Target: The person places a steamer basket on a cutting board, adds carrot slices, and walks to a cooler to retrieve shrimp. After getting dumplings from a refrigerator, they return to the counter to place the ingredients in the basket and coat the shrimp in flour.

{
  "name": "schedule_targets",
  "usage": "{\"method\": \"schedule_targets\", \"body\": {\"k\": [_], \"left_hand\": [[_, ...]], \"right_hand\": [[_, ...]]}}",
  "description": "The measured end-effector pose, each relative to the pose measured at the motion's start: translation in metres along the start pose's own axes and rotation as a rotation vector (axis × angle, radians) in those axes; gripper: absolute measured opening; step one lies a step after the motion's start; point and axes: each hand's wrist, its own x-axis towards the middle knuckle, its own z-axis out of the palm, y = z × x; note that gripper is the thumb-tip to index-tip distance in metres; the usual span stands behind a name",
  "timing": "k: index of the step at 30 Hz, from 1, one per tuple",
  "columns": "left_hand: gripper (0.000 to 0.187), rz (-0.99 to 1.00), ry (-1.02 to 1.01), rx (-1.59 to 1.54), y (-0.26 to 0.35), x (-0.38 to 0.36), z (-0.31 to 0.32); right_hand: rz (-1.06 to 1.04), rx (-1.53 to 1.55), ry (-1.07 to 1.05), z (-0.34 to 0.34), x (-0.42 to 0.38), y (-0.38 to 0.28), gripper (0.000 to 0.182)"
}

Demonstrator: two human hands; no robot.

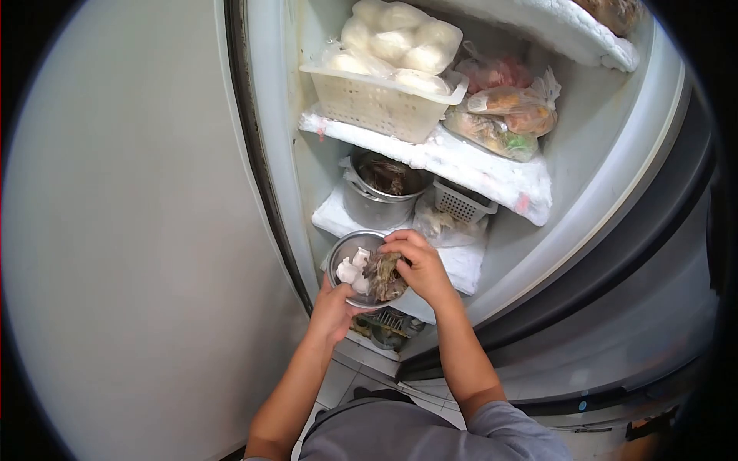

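- Head view: your left hand (332, 313) clasps a round silver metal bowl (346, 249).
- Your right hand (417, 265) pinches a ragged brownish clump (382, 278) at the bowl's right side.
- Irregular white chunks (352, 270) lie left of that pinch.

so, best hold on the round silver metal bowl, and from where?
Likely best: take the bowl by its near-left rim, from that side, thumb over the edge, as the left hand does. The open rim gives an edge to clamp; the right hand and a ragged brown clump crowd the right side.
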Motion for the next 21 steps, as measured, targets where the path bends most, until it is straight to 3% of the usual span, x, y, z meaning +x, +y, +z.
{"method": "schedule_targets", "body": {"k": [2,4,7,10,14,16,20,21], "left_hand": [[0.069,0.003,0.039,-0.005,-0.004,-0.002,-0.005],[0.067,0.009,0.081,-0.003,-0.004,-0.004,-0.010],[0.066,0.022,0.095,-0.048,-0.007,-0.007,-0.019],[0.067,0.051,0.135,-0.054,-0.009,-0.010,-0.027],[0.069,0.099,0.178,-0.026,-0.007,-0.022,-0.030],[0.069,0.097,0.179,-0.017,-0.009,-0.026,-0.036],[0.070,0.101,0.198,-0.016,-0.010,-0.033,-0.037],[0.070,0.108,0.202,-0.017,-0.010,-0.033,-0.035]], "right_hand": [[0.080,-0.053,-0.108,0.002,-0.005,0.008,0.041],[0.073,-0.056,-0.074,-0.005,0.001,0.002,0.039],[-0.018,-0.211,0.178,-0.027,0.026,-0.006,0.033],[0.019,-0.244,0.230,-0.038,0.066,-0.014,0.031],[0.080,-0.339,0.041,-0.044,0.100,0.006,0.036],[0.271,-0.235,-0.201,-0.048,0.113,0.018,0.037],[0.246,-0.202,-0.135,-0.042,0.119,0.043,0.034],[0.300,-0.156,0.015,-0.037,0.119,0.045,0.032]]}}
